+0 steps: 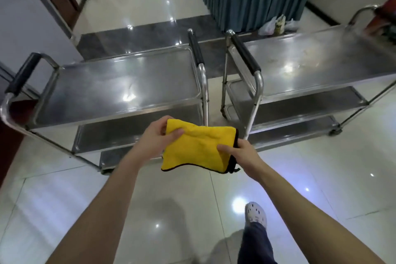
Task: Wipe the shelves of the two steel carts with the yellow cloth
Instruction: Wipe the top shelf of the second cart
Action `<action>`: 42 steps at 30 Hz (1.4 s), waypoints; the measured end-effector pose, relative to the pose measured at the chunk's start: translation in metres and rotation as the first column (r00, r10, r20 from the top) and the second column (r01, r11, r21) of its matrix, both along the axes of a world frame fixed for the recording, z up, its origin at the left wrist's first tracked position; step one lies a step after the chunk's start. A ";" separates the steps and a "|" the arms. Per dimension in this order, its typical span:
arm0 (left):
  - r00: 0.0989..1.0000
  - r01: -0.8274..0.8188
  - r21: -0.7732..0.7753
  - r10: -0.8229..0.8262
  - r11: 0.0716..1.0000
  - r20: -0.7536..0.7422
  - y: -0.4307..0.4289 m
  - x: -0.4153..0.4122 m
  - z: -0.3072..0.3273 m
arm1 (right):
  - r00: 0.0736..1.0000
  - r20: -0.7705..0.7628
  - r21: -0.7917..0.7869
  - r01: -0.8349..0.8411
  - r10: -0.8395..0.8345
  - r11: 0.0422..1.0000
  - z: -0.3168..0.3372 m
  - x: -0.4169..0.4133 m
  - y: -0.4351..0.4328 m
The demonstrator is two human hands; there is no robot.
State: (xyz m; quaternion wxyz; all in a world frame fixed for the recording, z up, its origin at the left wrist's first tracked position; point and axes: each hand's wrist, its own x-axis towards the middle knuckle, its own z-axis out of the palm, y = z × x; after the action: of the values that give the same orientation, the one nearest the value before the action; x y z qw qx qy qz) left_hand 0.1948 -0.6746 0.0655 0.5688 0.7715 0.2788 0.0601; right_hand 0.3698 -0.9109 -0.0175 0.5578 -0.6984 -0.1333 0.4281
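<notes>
fingers of the left hand are curled round the far corner of the yellow cloth; its right edge is pinched by the right hand. cloth is held folded, short of the left cart and right cart. risk judged: a wheeled cart could be rolled off by a hard wipe; lower shelves could be missed under the top ones. faint marks are seen on the right cart's top shelf. plastic bags behind it, contents not made out.
</notes>
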 end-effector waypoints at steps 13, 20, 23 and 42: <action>0.993 -0.046 -0.028 0.042 0.999 -0.114 -0.133 0.310 -0.070 | 0.914 0.390 -0.162 0.190 -0.114 0.968 -0.019 0.286 -0.149; 0.989 0.010 0.019 -0.007 1.000 -0.146 -0.154 0.406 -0.085 | 0.883 0.463 -0.257 0.215 -0.075 0.942 -0.032 0.399 -0.159; 0.989 0.014 0.122 0.003 0.992 -0.145 -0.137 0.443 -0.083 | 0.843 0.535 -0.253 0.219 -0.053 0.942 -0.033 0.444 -0.130; 0.892 -0.126 0.639 0.369 0.758 -0.262 -0.025 0.569 -0.120 | 0.457 0.622 -0.724 0.024 0.636 0.689 -0.148 0.445 0.018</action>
State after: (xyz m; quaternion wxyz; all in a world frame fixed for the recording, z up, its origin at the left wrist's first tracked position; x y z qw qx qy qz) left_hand 0.7638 -0.6998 -0.0545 0.2143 0.8644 0.4486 0.0751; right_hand 0.8149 -0.8925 -0.1651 0.0492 -0.9176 -0.3639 0.1521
